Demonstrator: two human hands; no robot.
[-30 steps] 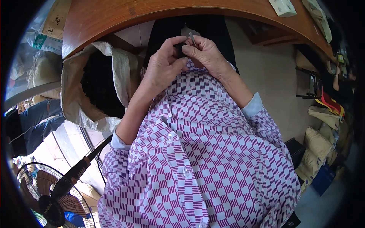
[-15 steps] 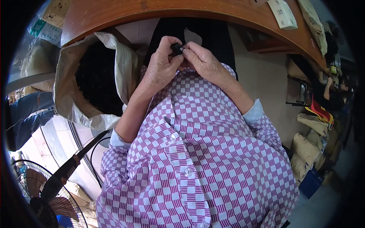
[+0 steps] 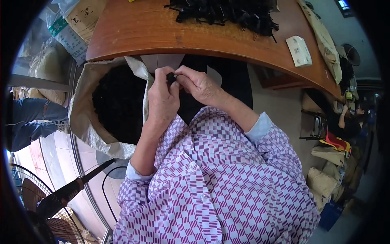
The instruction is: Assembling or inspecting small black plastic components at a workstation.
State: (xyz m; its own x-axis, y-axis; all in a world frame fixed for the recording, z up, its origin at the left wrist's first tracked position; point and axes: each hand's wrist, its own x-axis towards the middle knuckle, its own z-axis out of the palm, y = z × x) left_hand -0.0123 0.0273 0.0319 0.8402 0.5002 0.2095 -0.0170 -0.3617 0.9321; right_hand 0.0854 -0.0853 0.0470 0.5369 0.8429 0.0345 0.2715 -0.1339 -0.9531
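A small, dark, blocky piece (image 3: 172, 77) sits above the lap, pinched between thumb and forefinger of the left hand (image 3: 163, 95). The right hand (image 3: 200, 86) bends its fingertips in at the piece's edge; I can't tell whether they grip it. Just left gapes a crinkled, pale woven sack (image 3: 83, 116), full of matte black bits (image 3: 118, 103). Beyond, spiky black strips (image 3: 221, 11) heap on the smooth, reddish-brown wooden table (image 3: 138, 30).
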